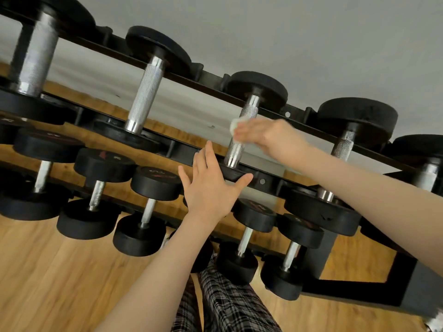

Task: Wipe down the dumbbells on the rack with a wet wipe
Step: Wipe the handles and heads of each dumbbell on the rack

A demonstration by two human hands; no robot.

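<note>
Two hands work one dumbbell [242, 130]: right hand [268, 135] clamps a wipe [236, 124] on its handle, left hand [211, 188] spread flat below, where rolling could pinch fingers.

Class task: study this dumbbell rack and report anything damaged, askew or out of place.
Only small marks stand out: the black end of the dumbbell right of the one being wiped has pale scuffs on its rim. All dumbbells sit in their cradles; nothing is spilled.

Wet wipe [236, 124] mostly hidden under blurred right hand [268, 135]. Leftmost dumbbell [33, 61] cut by frame edge, motion-smeared. Weight markings on lower dumbbells [157, 174] unreadable.
</note>
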